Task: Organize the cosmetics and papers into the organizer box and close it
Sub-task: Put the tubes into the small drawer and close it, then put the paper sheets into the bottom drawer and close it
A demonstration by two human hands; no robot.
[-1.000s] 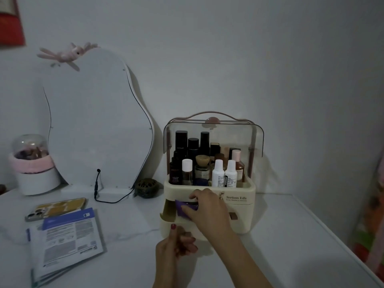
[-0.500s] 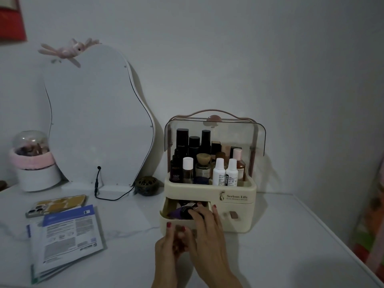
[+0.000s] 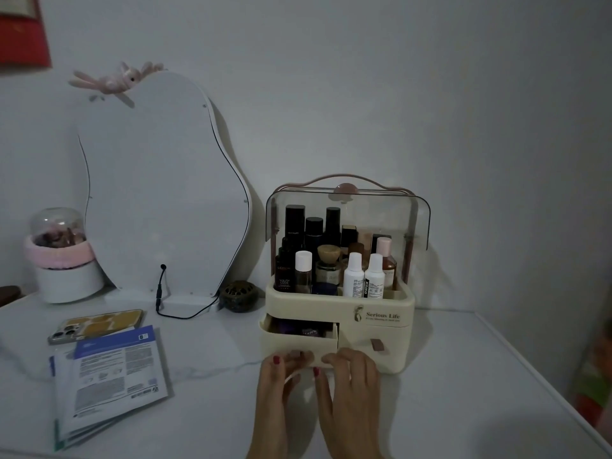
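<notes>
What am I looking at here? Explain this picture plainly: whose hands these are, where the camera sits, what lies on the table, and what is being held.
No machine here: a person works with two bare hands, and the camera is worn on the head, looking forward and down. That is why the arms come in from the bottom edge.

The left hand and the right hand both rest their fingers on the front of the left drawer of a cream organizer box. The drawer stands partly open, with dark items inside. Neither hand has a grip on any loose item.

Bottles stand in the box's top tray, under a clear raised lid.

On the white table, to the left, lie a stack of papers and a phone. Behind them stand a curvy mirror and a white pot.
</notes>
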